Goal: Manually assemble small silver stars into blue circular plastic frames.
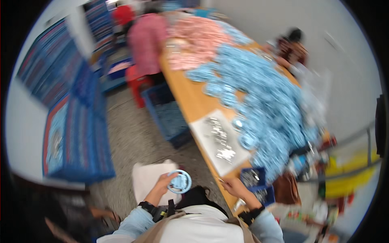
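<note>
Bare wooden table edge [190, 101] free, blue ring pile [267, 109] crowding the right — blue crate [168, 115] blocking the floor aisle

- The ring [179, 182] in the left hand [162, 187] is looking like pale blue plastic, smooth.
- The worktop [190, 99] is showing as matt, light brown wood.
- The white sheet [206, 129] on it is looking like flat, matt paper or plastic; blur is hiding which.
- The small parts [221, 141] on the sheet are glinting like metal.
- The floor [137, 141] is appearing grey, speckled and rough.
- The crates [168, 115] are looking like blue plastic.
</note>
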`<state>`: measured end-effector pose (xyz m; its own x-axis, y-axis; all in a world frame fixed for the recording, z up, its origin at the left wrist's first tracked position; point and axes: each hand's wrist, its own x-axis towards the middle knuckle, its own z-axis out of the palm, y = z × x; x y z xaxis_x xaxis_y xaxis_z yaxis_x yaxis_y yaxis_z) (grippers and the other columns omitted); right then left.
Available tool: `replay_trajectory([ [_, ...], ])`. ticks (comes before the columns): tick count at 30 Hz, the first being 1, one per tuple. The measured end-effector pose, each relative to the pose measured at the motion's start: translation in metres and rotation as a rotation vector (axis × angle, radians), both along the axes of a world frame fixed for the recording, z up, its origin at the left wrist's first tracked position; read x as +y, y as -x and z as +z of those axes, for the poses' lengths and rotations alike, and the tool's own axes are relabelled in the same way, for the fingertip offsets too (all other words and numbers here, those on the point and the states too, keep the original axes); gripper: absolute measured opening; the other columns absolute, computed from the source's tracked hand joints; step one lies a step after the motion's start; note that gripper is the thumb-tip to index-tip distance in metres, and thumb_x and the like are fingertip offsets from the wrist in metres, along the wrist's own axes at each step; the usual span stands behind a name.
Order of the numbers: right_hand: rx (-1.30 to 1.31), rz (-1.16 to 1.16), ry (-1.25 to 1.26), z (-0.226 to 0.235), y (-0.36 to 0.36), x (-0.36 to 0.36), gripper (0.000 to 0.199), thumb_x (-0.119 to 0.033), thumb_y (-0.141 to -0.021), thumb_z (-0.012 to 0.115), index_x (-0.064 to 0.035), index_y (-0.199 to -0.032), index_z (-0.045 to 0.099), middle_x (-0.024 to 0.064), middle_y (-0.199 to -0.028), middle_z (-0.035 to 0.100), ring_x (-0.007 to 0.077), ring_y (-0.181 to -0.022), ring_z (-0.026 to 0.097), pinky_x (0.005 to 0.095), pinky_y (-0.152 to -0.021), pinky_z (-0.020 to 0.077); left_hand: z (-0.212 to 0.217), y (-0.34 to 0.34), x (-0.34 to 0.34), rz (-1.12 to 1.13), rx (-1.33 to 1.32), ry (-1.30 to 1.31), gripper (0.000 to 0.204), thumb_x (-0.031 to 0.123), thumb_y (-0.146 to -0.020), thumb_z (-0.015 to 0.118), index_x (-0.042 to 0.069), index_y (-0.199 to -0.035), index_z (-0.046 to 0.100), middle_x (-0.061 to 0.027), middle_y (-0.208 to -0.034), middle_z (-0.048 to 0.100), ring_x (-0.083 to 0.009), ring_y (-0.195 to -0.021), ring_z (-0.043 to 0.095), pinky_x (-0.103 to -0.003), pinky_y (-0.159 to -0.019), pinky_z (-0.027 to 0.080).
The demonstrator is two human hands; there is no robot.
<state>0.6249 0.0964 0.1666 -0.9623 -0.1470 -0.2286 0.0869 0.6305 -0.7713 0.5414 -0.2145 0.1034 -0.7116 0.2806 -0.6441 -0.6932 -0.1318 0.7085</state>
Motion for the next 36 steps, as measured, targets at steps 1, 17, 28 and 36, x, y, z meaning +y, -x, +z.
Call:
replay_trajectory([
  [1, 0.123, -0.012, -0.045, -0.002, 0.002, 0.007, 0.021, -0.015, -0.078, 0.053, -0.0042, -0.095, 0.059, 0.0159, -0.067, 0.059, 0.0282, -0.057, 0.057, 0.0339, -0.054, 0.0442, -0.002, 0.016, 0.013, -0.048, 0.035, -0.005, 0.02, 0.02, -0.076, 0.064, 0.006, -0.09, 0.061, -0.0009, -0.075, 0.061, -0.0095, -0.063, 0.056, -0.024, -0.05, 0.043],
  [17, 0.05, -0.803, 0.192, 0.012, -0.008, 0.038, 0.021, -0.019, -0.076, 0.051, -0.0035, -0.087, 0.06, 0.0174, -0.075, 0.06, 0.0337, -0.072, 0.057, 0.0415, -0.063, 0.0439, 0.038, 0.164, 0.23, -0.994, -0.001, -0.018, 0.018, 0.009, -0.078, 0.058, 0.0, -0.094, 0.057, -0.0053, -0.082, 0.061, -0.0122, -0.071, 0.059, -0.026, -0.062, 0.049],
  [28, 0.247, -0.894, 0.128, -0.035, 0.055, 0.005, 0.025, -0.013, -0.077, 0.053, -0.0047, -0.1, 0.055, 0.0158, -0.08, 0.06, 0.0337, -0.072, 0.056, 0.0407, -0.06, 0.0437, 0.0, 0.225, 0.263, -1.297, 0.067, -0.094, 0.028, 0.015, -0.071, 0.066, 0.0, -0.092, 0.056, -0.0043, -0.08, 0.06, -0.0112, -0.07, 0.058, -0.024, -0.065, 0.048],
  [36, 0.46, -0.829, -0.157, -0.056, 0.054, -0.037, 0.024, -0.013, -0.075, 0.055, -0.007, -0.099, 0.053, 0.0105, -0.072, 0.056, 0.0306, -0.064, 0.056, 0.0401, -0.052, 0.0429, -0.006, 0.224, 0.236, -1.293, 0.241, -0.314, 0.034, 0.015, -0.069, 0.065, -0.002, -0.095, 0.052, -0.006, -0.082, 0.059, -0.0139, -0.074, 0.059, -0.026, -0.068, 0.049],
])
